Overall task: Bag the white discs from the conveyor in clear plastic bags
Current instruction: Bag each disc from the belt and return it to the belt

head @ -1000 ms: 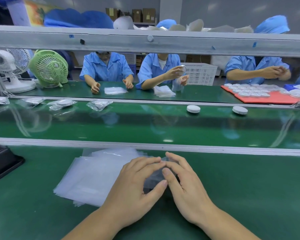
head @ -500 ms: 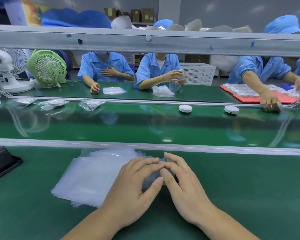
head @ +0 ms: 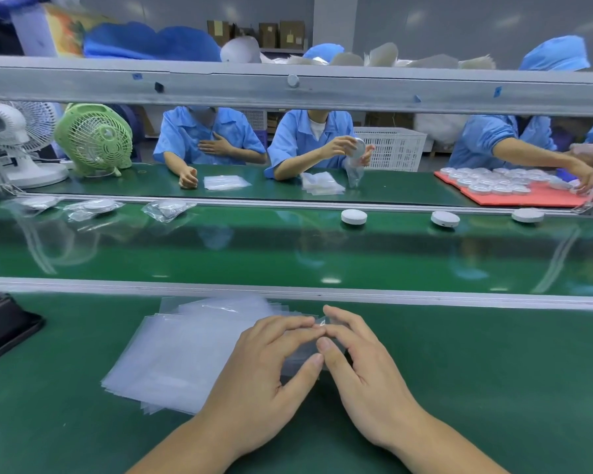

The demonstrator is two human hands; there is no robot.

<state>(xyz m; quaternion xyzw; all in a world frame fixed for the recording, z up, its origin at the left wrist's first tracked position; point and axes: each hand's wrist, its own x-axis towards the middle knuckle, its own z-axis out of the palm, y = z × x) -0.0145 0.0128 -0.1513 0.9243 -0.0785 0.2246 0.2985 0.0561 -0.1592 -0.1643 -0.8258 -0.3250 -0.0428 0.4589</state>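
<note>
The green bench (head: 493, 388) holds stacked clear bags (head: 178, 354) and a black tray (head: 0, 323).

The person is showing two bare forearms (head: 185, 449), which are running uncovered from the near edge of the scene up to the wrists. The left hand (head: 264, 367) and the right hand (head: 367, 374) are likewise appearing bare, with long slender fingers and knuckles standing out lightly across the backs. The thumbnails (head: 318, 358) are looking short and evenly trimmed, rounded at the tips.
</note>
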